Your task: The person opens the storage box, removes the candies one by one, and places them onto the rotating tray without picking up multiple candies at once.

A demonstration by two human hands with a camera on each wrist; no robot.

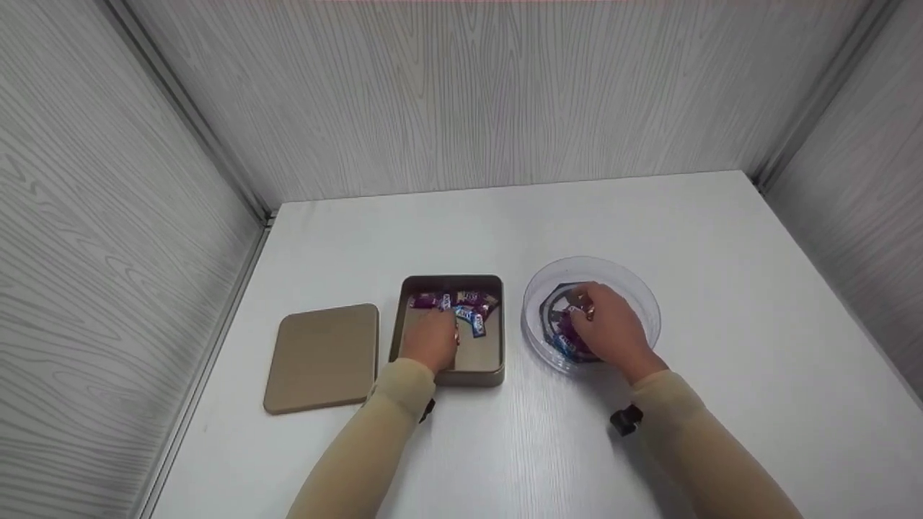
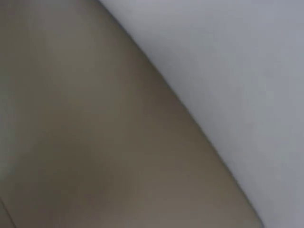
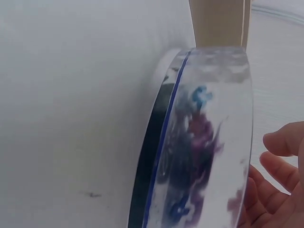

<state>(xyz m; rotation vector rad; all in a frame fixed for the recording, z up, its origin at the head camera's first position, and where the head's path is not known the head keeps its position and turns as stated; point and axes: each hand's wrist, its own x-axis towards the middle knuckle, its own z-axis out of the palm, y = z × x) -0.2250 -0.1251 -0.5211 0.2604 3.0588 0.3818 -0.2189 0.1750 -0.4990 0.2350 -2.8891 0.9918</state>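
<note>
Bronze tin (image 1: 476, 378): left grip (image 1: 431, 339) near candies (image 1: 479, 324), hold unclear. Clear bowl (image 1: 577, 269): right grip (image 1: 613, 328) above, loosely parted.

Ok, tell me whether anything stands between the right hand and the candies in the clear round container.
Nothing visible does. The clear round container is open on top, and the right hand reaches over its near right rim toward the candies. Whether it touches any is hard to tell.
</note>
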